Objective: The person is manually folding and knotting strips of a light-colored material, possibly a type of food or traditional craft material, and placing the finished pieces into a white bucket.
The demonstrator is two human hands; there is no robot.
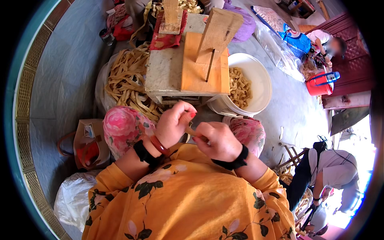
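Observation:
Just above my lap, a short tan strip (190, 130) runs between my two hands. My left hand (174, 123) pinches one end, thumb on top. The fingers of my right hand (220, 140) are curled around the other end and hide most of it. Beyond my hands, an orange-toned wooden board (192, 72) lies on a low worn table (163, 69). An upright wooden block (220, 33) rises from that board, with a thin dark metal blade or rod (210, 66) slanting in front of it.
Long tan strips (126, 78) fill a plastic bag left of the table. At its right, a white bucket (261, 81) holds knotted tan pieces (240, 88). A paper bag (91, 144) stands by my left knee. Two people (322, 45) (333, 168) work at the right, one near a red bucket (319, 85).

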